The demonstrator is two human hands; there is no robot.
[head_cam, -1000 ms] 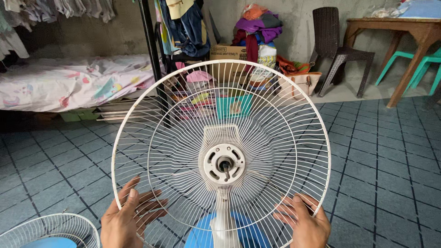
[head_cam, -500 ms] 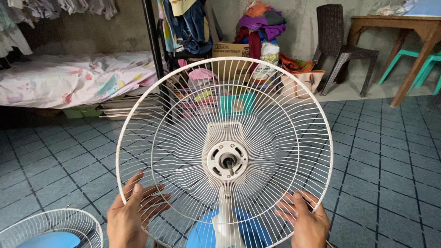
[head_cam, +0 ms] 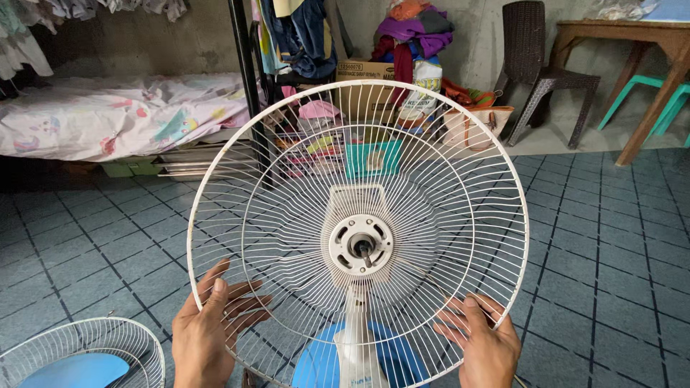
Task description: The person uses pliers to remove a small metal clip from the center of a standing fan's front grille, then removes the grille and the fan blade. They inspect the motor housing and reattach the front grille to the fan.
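At the bottom of the head view, two bare hands grip the lower rim of a round white wire fan guard [head_cam: 237,179]. On the left, the left hand [head_cam: 212,330] has its fingers spread wide behind the wires and its thumb lying along the front of the rim, so it clasps the guard at its lower left edge. On the right, the right hand [head_cam: 485,341] holds the lower right edge in the same way, thumb in front and fingers curled behind the mesh.

The guard stands upright, facing the camera, and fills the middle of the view. At its centre sits the white motor housing [head_cam: 361,244] with a short bare shaft pointing forward; no blade is on it. Below that, a white neck runs down to a blue fan base [head_cam: 392,359] on the floor, between the two hands.

Lower left, just beside the left hand, a second white wire guard [head_cam: 126,338] lies flat on the floor with a blue fan blade [head_cam: 75,370] resting inside it.

Grey-blue floor tiles [head_cam: 604,251] spread all around. Farther back, a bed with a flowered sheet [head_cam: 122,115] stands at the left, a cardboard box [head_cam: 363,79] and piled clothes in the middle, a dark wicker chair [head_cam: 535,68] to their right, and a wooden table [head_cam: 640,43] at far right.
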